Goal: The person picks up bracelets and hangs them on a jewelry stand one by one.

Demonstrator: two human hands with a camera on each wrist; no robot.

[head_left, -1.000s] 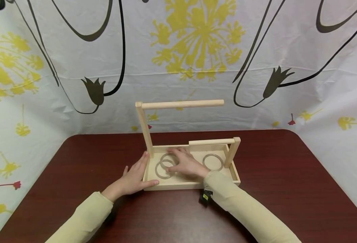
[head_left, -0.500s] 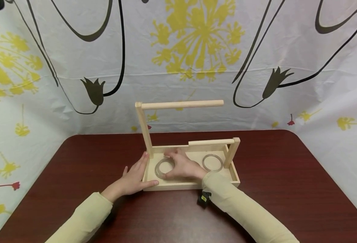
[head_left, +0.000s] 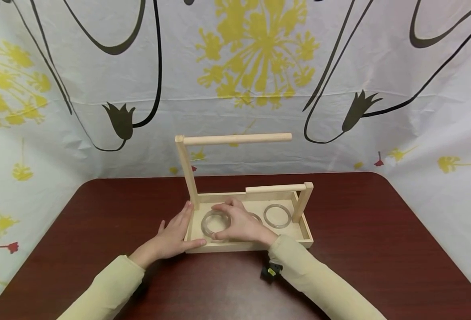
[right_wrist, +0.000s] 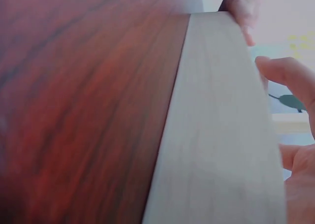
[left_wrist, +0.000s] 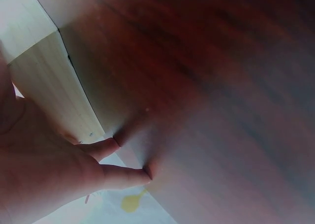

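Ref.: wooden tray [head_left: 227, 247], on table [head_left: 339, 275]. R hand [head_left: 241, 226]: over tray, L of ctr; thumb & index wide apart, curved in a C round R side of L ring [head_left: 204, 224], tips at its near & far edges; pressure on it can't be told. L ring: in tray, L end, betw. thumb & index. Mid ring [head_left: 256, 217]: in tray, mostly hidden by R hand, short arc showing. R ring [head_left: 277, 226]: flat in tray, R end, near short post [head_left: 302, 203], apart from both hands. L hand [head_left: 170, 238]: fingers straight & spread, resting along tray's L end, thumb at near-L corner, gripping nothing. Tall post [head_left: 186, 173] w/ long dowel [head_left: 237, 139]: tray's L end. Short post w/ short dowel [head_left: 275, 189]: tray's R end.
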